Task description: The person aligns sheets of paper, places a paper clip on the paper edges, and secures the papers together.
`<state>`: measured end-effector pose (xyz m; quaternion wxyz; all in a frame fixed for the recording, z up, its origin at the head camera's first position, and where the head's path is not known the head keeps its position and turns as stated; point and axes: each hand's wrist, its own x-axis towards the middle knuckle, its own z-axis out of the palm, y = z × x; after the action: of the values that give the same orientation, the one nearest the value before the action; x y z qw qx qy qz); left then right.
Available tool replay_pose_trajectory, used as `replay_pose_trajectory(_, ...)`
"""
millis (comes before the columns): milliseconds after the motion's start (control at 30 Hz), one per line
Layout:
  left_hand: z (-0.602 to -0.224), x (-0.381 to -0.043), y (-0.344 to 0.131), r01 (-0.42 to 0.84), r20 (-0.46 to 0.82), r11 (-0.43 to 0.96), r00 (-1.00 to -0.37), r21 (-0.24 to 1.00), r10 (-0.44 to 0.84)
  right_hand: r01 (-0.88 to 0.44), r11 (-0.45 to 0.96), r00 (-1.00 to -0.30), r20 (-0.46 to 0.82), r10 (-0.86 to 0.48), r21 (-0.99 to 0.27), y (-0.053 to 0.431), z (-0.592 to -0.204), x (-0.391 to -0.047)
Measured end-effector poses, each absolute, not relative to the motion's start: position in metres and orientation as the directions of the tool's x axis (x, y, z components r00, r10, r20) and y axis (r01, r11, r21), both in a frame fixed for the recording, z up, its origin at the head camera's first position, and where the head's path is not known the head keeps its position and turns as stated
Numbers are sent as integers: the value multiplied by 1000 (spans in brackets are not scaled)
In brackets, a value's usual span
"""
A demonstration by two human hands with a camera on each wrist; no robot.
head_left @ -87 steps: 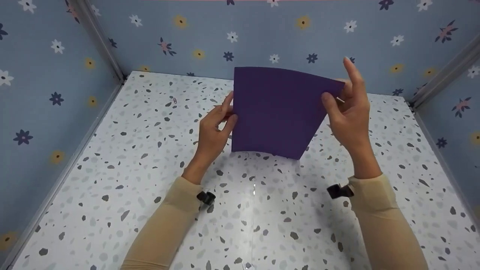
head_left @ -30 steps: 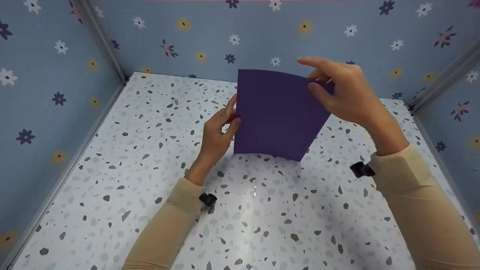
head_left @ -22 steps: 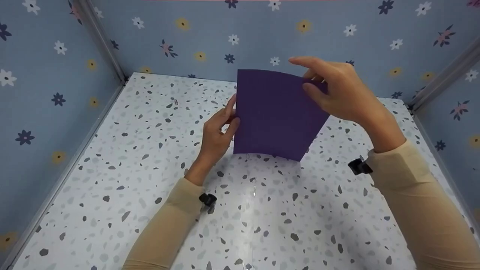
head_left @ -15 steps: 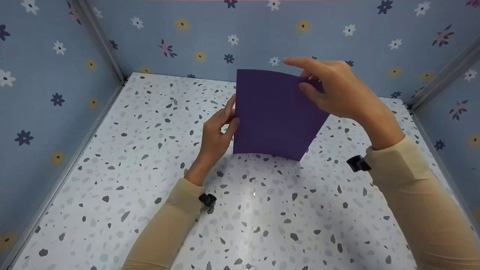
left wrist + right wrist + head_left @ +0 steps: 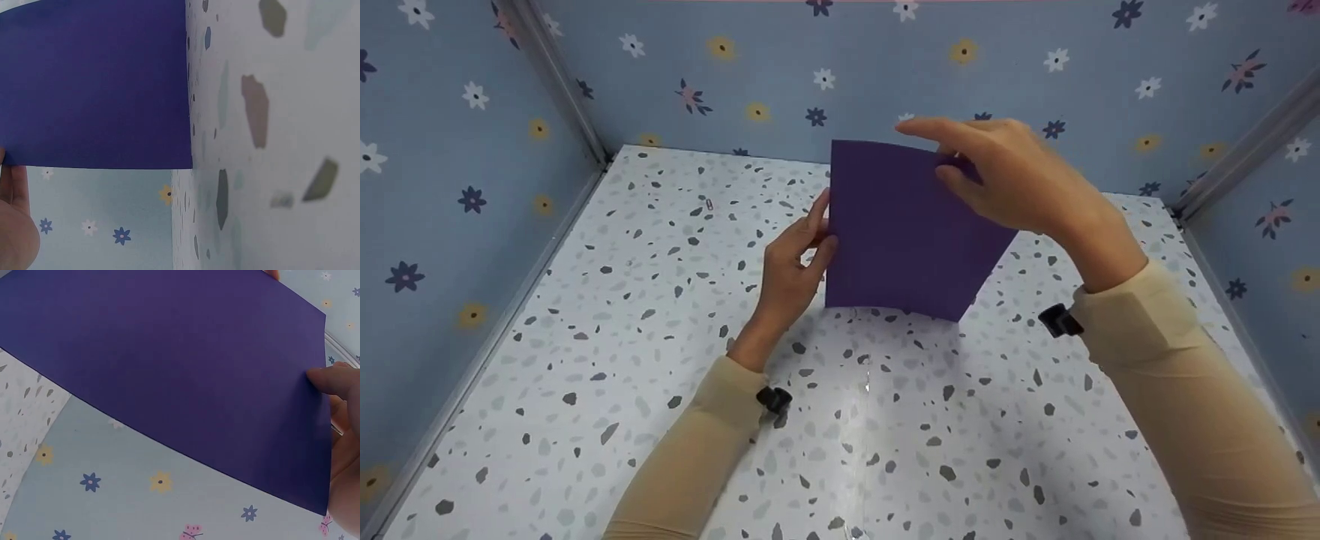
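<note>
A dark purple sheet of paper [image 5: 900, 232], slightly bowed, stands upright with its lower edge at or close to the speckled tabletop. My left hand [image 5: 795, 262] pinches its left edge, thumb in front and fingers behind. At the upper right my right hand [image 5: 1020, 172] pinches the top edge, its index finger stretched out above the paper. In the right wrist view the right thumb [image 5: 332, 381] presses the near face. A thin shiny piece [image 5: 337, 430] shows between the fingers behind the sheet; its kind is unclear. The fingertips behind the paper are hidden.
A small paper clip [image 5: 709, 204] lies on the white speckled table [image 5: 660, 420], left of the left hand. Flowered blue panels [image 5: 780, 75] enclose the table at the back and both sides. Each sleeve cuff carries a black clip-like mount [image 5: 1061, 321].
The right hand has turned over from the sheet's upper right corner and slid left along the top edge. The left hand and the paper stay almost in place.
</note>
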<state>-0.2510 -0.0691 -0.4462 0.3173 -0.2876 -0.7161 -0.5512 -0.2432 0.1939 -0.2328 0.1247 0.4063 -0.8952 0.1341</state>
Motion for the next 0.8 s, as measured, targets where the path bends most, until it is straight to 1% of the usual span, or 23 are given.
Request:
replay_pose_trajectory(267,-447,-251,-71,761,773,245,-631,600,68,-755,641,-648,304,-699,-137,183,-233,-245)
replay_pose_trajectory(567,-447,-250,-70,770,779,217,-625,600,62,-764,635,-637,287,-715,-115,174,-234,-246)
replay_pose_trajectory(800,-446,-250,-70,770,777,224,-625,598,75,-756,642,-649,269,-712,-126,168,-235,-247)
